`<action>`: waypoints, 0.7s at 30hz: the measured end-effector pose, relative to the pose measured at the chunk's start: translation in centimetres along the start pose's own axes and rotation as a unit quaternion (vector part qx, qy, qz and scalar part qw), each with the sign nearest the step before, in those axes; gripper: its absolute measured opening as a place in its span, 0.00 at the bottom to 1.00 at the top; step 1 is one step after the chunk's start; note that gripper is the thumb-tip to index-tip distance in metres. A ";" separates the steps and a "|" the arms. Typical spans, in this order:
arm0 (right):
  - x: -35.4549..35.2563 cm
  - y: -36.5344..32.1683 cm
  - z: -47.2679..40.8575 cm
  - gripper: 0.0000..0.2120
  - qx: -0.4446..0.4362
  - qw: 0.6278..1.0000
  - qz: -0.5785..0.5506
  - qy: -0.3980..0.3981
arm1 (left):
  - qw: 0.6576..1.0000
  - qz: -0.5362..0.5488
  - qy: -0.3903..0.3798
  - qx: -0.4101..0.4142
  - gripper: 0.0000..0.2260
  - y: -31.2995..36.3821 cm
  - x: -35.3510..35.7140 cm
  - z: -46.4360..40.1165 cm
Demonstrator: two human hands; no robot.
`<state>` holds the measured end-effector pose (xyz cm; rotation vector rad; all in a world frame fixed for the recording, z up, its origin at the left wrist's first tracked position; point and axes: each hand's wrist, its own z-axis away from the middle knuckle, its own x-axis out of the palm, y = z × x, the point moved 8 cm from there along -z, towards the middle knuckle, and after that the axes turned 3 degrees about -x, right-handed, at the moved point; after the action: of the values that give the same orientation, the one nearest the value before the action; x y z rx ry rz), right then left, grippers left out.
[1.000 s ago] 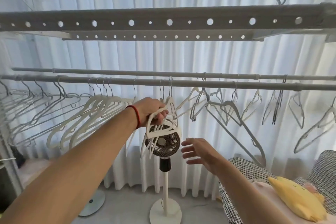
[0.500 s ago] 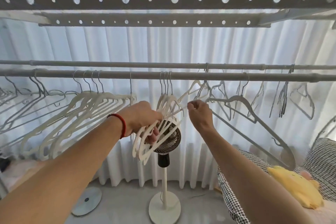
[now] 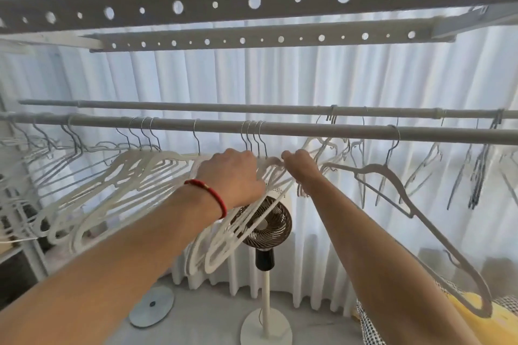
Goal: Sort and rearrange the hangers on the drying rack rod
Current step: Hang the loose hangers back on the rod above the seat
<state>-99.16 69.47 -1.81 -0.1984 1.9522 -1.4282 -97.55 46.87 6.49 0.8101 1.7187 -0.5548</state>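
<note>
Both hands raised to the front rod [image 3: 308, 129] of a drying rack. The left hand [image 3: 234, 176], with a red cord [image 3: 208, 194] round its wrist, is closed over the necks of a bunch of white hangers [image 3: 224, 244] whose hooks sit together on the rod just above it. The right hand [image 3: 301, 166], just right of the left, is pinched shut at the top of the same bunch; which hanger it grips cannot be told, since the fingers overlap the plastic. Left of the bunch a single hook hangs from the rod, then a fan of white hangers [image 3: 117, 187], then grey hangers [image 3: 36, 157] blurred at the far end. Right of the hands a large grey hanger [image 3: 420, 213] hangs tilted from the rod. Thinner hangers [image 3: 476, 176] hang beyond it. Below the rod, behind the bunch, stands a pedestal fan [image 3: 266, 230] before a white curtain [image 3: 280, 78]; a perforated bar [image 3: 252, 0] runs above.
</note>
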 end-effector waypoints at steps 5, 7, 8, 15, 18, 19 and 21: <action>0.8 1.9 -1.3 0.27 0.108 0.987 -0.107 -0.043 | 0.999 -0.035 -0.008 -0.027 0.22 0.0 3.8 -0.6; 0.7 2.7 -2.2 0.30 0.130 0.981 -0.135 -0.040 | 0.998 -0.041 -0.004 -0.057 0.26 -1.0 5.3 -1.3; 0.9 3.2 -2.7 0.31 0.143 0.978 -0.145 -0.046 | 0.997 -0.045 0.001 -0.062 0.28 -1.4 5.8 -1.6; 4.0 7.3 -5.1 0.35 0.210 0.945 -0.234 -0.092 | 0.995 -0.060 0.060 -0.056 0.30 -2.8 6.5 -2.4; 4.8 9.3 -7.9 0.36 0.204 0.940 -0.263 -0.074 | 0.994 -0.069 0.074 -0.045 0.31 -2.7 6.5 -2.8; 4.6 8.9 -7.4 0.36 0.209 0.936 -0.275 -0.074 | 0.993 -0.078 0.077 -0.044 0.31 -2.7 6.5 -2.9; 3.8 8.0 -6.1 0.30 0.222 0.926 -0.301 -0.060 | 0.991 -0.098 0.084 -0.046 0.29 -2.6 6.7 -3.0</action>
<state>-103.56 75.41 -9.68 -0.6998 1.4692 -2.1510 -102.52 48.87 0.87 0.6425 1.9785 -0.5467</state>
